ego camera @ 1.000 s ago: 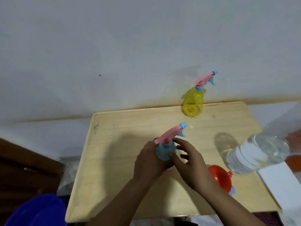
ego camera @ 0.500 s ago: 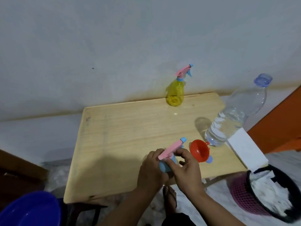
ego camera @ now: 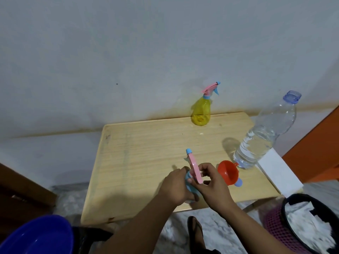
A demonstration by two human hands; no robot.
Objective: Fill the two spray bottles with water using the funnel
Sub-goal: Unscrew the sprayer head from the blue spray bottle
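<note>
A small blue spray bottle (ego camera: 189, 182) stands near the table's front edge, mostly hidden by my hands. My left hand (ego camera: 176, 187) wraps its body. My right hand (ego camera: 212, 184) pinches its pink spray head (ego camera: 249, 168), which points away from me. A red funnel (ego camera: 228, 173) lies on its side just right of my right hand. The yellow spray bottle (ego camera: 200, 112) stands upright at the table's far edge by the wall. A clear water bottle (ego camera: 264, 136), uncapped and partly full, stands at the right edge.
The wooden table (ego camera: 139, 154) sits against a grey wall. A white box (ego camera: 280, 171) lies at the table's right edge. A mesh bin (ego camera: 302, 224) with white contents stands on the floor at right, a blue basin (ego camera: 36, 235) at lower left. My sandalled foot (ego camera: 195, 230) shows under the table.
The pink spray head has turned from pointing right to pointing away from me, with my right hand on it. The view has shifted back and down.
</note>
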